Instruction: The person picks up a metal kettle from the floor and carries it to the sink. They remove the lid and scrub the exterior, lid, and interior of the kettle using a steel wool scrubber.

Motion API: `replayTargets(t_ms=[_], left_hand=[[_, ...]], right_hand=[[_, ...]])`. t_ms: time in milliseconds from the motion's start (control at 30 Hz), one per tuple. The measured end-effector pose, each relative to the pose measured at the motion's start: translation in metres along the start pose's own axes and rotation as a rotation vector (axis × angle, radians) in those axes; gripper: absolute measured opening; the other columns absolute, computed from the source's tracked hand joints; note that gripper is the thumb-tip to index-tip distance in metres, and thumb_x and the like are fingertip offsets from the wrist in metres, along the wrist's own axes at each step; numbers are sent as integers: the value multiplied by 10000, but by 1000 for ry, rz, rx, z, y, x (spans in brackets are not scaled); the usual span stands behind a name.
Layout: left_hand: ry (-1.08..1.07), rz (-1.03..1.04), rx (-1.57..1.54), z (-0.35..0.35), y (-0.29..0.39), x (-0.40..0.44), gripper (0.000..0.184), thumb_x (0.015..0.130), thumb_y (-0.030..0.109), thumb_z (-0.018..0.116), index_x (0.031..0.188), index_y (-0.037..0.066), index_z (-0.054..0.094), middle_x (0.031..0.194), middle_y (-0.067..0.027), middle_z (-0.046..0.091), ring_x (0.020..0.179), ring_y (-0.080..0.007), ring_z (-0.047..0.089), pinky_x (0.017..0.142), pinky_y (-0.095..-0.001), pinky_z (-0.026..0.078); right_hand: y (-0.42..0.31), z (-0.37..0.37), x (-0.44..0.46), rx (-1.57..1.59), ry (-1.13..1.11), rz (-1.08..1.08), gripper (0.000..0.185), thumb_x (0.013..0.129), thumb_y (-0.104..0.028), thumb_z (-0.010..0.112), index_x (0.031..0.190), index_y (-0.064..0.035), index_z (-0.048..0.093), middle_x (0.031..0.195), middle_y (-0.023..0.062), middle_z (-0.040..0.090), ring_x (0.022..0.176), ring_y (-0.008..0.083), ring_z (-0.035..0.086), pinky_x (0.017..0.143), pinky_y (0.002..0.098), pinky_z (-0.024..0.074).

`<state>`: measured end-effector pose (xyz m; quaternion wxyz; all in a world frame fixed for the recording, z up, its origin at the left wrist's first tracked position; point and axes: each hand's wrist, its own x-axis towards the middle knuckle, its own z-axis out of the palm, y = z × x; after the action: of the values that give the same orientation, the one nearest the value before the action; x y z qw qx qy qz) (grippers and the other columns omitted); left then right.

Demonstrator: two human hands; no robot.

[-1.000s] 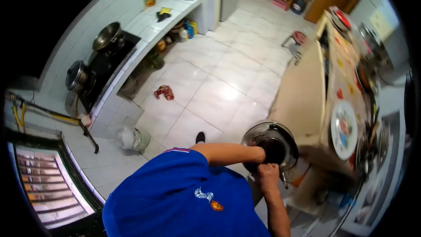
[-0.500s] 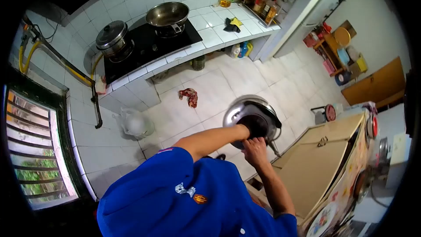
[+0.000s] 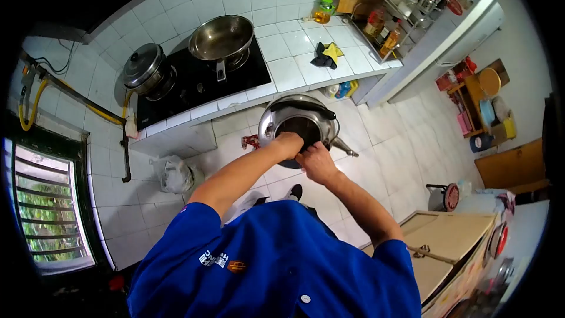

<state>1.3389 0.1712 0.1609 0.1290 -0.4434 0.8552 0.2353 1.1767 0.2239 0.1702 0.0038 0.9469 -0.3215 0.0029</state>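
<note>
A large stainless steel kettle (image 3: 269, 123) with a black handle is in front of me, above the tiled floor. Its top is uncovered and the inside looks dark; the spout points to the lower right. My left hand (image 3: 288, 145) is closed at the near edge of the opening, fingers curled out of sight. Close beside it, my right hand (image 3: 318, 162) is closed on the same near rim. The hands nearly touch, and both appear to bear the kettle.
Ahead is a black gas stove (image 3: 197, 89) with a frying pan (image 3: 220, 38) and a lidded pot (image 3: 144, 69). A yellow and black cloth (image 3: 328, 55) lies on the counter. A red rag (image 3: 250, 141) is on the floor, a plastic bag (image 3: 175, 174) at left, a cabinet (image 3: 447, 235) at right.
Both hands and the kettle have moved left and forward, towards the stove counter, and the kettle now partly covers the red rag. My left hand is less deep in the opening.
</note>
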Motion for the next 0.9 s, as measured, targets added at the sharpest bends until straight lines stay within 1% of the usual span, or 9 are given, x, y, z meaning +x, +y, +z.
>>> replayTargets(t_ms=[267,367,433,500,567,600,667,800,900], left_hand=[[549,204,-213,-44,-66,54,118,820,83,611,914,82,682,915,-113,663,865,-347,655,746,-459,528],[918,84,-357,-64,-101,76,129,815,87,642,941,97,667,887,-96,625,836,-338,631,701,-430,526],[965,-91,-323,-96,-123,90,296,765,134,713,1050,104,639,1022,-85,608,947,-312,622,756,-420,527],[976,-146,-316,-111,-143,109,416,741,162,746,1128,102,608,1111,-93,589,1006,-308,612,775,-424,525],[967,-310,-151,-129,-166,132,727,682,244,825,1321,110,506,1302,-134,500,1152,-328,555,861,-445,515],[957,-313,-151,-134,-177,142,727,682,244,825,1321,110,506,1302,-134,500,1152,-328,555,861,-445,515],[716,-382,-239,-141,-196,165,917,679,298,840,1450,97,385,1395,-180,425,1258,-357,487,996,-441,461],[520,-534,-427,-162,-221,202,821,672,312,839,1362,76,460,1338,-181,519,1208,-350,544,981,-446,475],[567,-574,-448,-166,-235,218,743,658,336,838,1257,55,498,1227,-164,586,1119,-332,600,934,-424,500]], right_hand=[[143,24,72,-23,-104,-97,222,663,-252,789,815,-169,651,831,17,660,930,202,612,885,370,384],[182,35,102,-62,-146,-106,236,652,-261,790,817,-169,648,819,5,654,915,198,603,911,368,384],[207,39,124,-61,-148,-133,241,670,-274,781,841,-170,646,814,-5,651,912,198,601,924,364,385],[225,42,141,-61,-162,-150,244,678,-283,777,850,-170,645,813,-8,651,913,198,601,926,362,387],[247,43,167,-49,-204,-159,250,693,-306,767,859,-168,640,819,-10,653,916,199,602,934,367,394],[254,46,176,-39,-206,-159,250,693,-306,767,859,-168,640,819,-10,653,916,199,602,934,367,394],[271,56,193,-79,-248,-177,260,719,-310,761,907,-175,645,856,-1,679,946,192,623,929,347,394],[303,64,221,-87,-251,-282,134,786,-264,675,882,-172,657,819,-9,669,916,175,623,921,336,394],[328,72,234,-72,-185,-343,167,727,-258,709,824,-161,614,783,-6,627,886,178,601,936,341,400]])
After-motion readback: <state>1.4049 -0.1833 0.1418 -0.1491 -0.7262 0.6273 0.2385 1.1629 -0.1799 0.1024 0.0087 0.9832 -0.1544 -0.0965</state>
